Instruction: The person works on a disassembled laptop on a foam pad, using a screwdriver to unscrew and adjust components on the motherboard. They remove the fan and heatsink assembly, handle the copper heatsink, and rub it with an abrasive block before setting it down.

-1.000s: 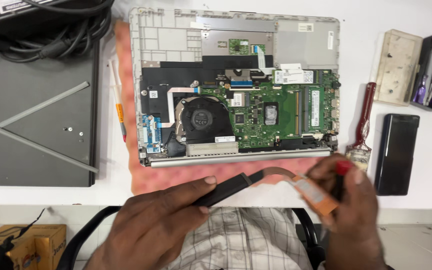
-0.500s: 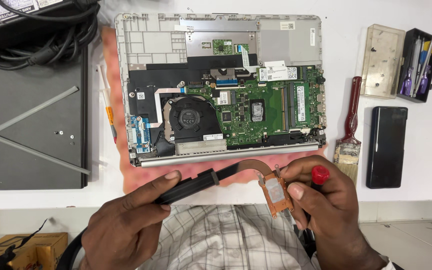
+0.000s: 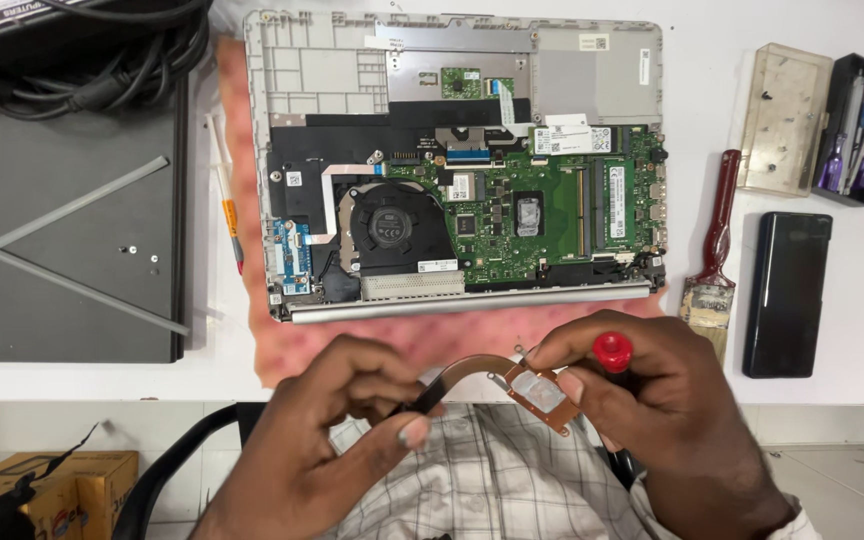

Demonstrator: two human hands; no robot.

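Both of my hands held the copper heat pipe above my lap, clear of the opened laptop on the pink foam mat. My left hand pinched its black end; my right hand gripped the pad plate, fingers also curled round a red-capped screwdriver. By my judgement the pipe was already out, while the fan and green board sat in the case.

The white table carries a pink foam mat, paintbrush, black phone and dark panel.
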